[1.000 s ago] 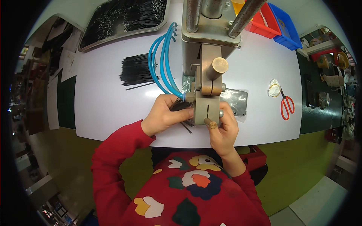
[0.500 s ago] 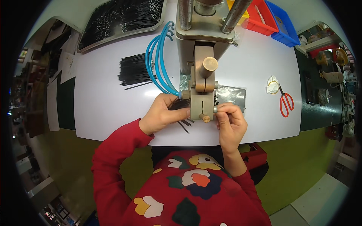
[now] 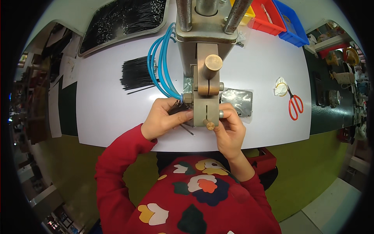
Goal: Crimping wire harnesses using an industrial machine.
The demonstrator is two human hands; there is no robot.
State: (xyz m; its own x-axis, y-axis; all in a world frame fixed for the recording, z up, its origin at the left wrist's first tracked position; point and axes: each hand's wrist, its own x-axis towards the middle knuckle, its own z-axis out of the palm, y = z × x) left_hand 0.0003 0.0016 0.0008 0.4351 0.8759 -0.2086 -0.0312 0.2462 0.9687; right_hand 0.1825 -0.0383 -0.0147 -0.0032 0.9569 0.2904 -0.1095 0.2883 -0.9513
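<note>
A metal bench press [image 3: 205, 33] rises in the middle, its head [image 3: 206, 113] with brass knobs jutting out toward me. At the left of that head, my left hand [image 3: 161, 119] is closed, thumb against fingers, on short black wires [image 3: 187, 130]. One wire sticks out below the thumb, and most of the others are hidden by the hand and the head. To the right of the head my right hand [image 3: 231, 134] is closed in a pinch. Its fingertips reach behind the head, so whatever they hold is hidden. Blue air hoses [image 3: 164, 66] curve down to the head's left side.
A pile of black wires [image 3: 134, 73] lies on the white table [image 3: 101, 105], left of the hoses. Behind it stands a metal tray [image 3: 124, 38] full of wires. A dark flat packet [image 3: 237, 101], red-handled scissors [image 3: 295, 107], a red bin [image 3: 269, 26] and a blue bin [image 3: 294, 37] are on the right.
My right hand has moved left, its fingertips now going behind the press head. Fewer wire ends show below my left thumb. The whole view has shifted slightly.
</note>
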